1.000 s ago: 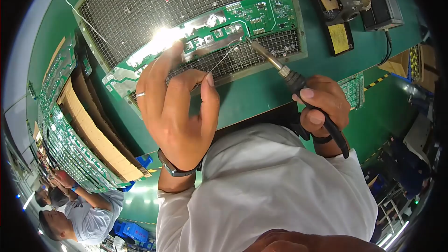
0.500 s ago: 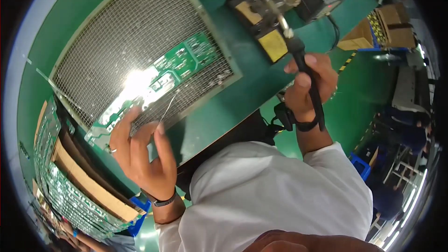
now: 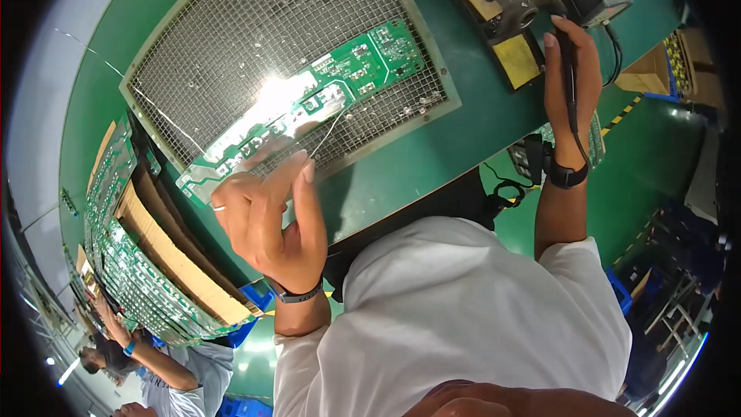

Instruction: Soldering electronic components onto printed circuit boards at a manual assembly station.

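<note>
- Surface: green workbench (image 3: 463, 147), seen from above; a framed wire-mesh grille (image 3: 255, 31) lies flat on it.
- Green printed circuit board (image 3: 309, 104): long, narrow, lying diagonally on the mesh, glare at its middle.
- Solder wire (image 3: 328, 130): thin silver strand, pinched in the left hand (image 3: 270, 224), its free end meeting the board near the bright patch. Fingers curled closed on the strand; a ring on one finger, a dark band at the wrist.
- Soldering iron (image 3: 570, 69): dark handle clasped in the right hand (image 3: 571, 85), tip pointing toward the stand; black wrist strap below.
- Iron stand (image 3: 502, 15): dark base at the bench's far right, two yellow sponge pads, a grey box just behind it.
- Stacked circuit boards (image 3: 131, 278): green, upright in rows with brown cardboard dividers, left of the grille.
- Cardboard box (image 3: 656, 69): brown, beyond the right hand, beside yellow-black hazard tape.
- Blue bin (image 3: 251, 301): partly hidden under the stacks.
- Another person (image 3: 170, 371): lower left, pale shirt, reaching toward the stacks.
</note>
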Tool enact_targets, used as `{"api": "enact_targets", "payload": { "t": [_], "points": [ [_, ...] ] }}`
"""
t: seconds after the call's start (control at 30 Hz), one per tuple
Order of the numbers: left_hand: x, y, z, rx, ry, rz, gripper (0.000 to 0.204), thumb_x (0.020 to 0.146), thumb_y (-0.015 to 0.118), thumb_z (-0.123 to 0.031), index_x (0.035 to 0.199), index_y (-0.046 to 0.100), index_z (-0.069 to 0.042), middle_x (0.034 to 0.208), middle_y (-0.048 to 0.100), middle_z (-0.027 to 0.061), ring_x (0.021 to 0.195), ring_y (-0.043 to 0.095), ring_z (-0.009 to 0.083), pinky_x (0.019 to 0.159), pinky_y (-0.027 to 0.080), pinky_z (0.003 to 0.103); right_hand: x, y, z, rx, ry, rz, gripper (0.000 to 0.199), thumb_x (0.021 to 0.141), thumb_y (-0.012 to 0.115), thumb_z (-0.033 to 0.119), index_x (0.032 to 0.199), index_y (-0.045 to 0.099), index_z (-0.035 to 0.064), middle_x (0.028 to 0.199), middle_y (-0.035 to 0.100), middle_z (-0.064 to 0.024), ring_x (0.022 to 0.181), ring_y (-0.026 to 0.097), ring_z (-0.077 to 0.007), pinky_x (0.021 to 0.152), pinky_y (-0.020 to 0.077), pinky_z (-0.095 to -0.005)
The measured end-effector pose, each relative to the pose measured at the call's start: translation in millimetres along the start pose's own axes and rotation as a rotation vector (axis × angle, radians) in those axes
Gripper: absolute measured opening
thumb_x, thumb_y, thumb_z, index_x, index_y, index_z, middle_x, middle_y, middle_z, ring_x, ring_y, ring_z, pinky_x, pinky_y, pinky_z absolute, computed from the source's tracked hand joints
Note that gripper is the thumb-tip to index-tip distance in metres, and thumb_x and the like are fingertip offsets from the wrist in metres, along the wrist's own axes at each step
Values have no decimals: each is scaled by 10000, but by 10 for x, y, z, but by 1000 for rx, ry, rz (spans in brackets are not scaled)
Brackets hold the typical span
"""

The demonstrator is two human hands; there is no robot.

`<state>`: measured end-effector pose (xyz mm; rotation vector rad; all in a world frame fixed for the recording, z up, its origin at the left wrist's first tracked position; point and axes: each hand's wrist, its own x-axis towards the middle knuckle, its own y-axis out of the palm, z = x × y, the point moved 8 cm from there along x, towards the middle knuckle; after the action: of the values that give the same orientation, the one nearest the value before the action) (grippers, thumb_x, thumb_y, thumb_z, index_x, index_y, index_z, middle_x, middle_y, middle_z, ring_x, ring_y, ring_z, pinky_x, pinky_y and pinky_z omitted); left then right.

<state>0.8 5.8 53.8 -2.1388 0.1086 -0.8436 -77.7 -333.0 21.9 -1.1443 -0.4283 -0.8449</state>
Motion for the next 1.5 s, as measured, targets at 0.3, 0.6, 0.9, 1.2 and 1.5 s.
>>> {"api": "enact_targets", "payload": {
  "t": [0.3,0.6,0.9,1.2,1.5],
  "points": [
    [-6,143,41,45,-13,71,176,785,738,-30,950,722,-87,728,564,6,730,540,217,797,416,362,-438,-190,524,664,-132,-26,344,961,646,185,1242,497,54,924,640,-87,690,616,-186,695,543,-335],
    [27,113,35,-16,-68,42,174,776,752,-35,945,740,-75,703,540,8,695,522,192,906,381,403,-547,150,783,969,21,201,334,1027,510,371,1145,412,74,758,597,-51,602,599,-162,647,536,-406],
    [77,211,-125,39,66,91,201,766,781,-45,965,759,-65,697,581,11,664,513,179,888,381,363,-549,225,736,964,70,136,345,1033,485,402,1119,397,80,691,563,-43,552,554,-152,589,535,-357],
    [185,233,-157,51,15,72,190,799,761,-12,988,766,-16,746,670,49,641,499,157,820,418,342,-508,252,710,995,77,139,372,1034,481,416,1119,402,62,667,534,-44,537,522,-138,514,506,-296],
    [322,295,-258,53,67,78,216,758,791,-18,968,779,-63,677,643,5,596,512,137,950,420,361,-534,278,661,1128,131,35,361,984,627,285,1164,441,33,668,543,-84,525,496,-132,493,429,-291]
  ]
}}
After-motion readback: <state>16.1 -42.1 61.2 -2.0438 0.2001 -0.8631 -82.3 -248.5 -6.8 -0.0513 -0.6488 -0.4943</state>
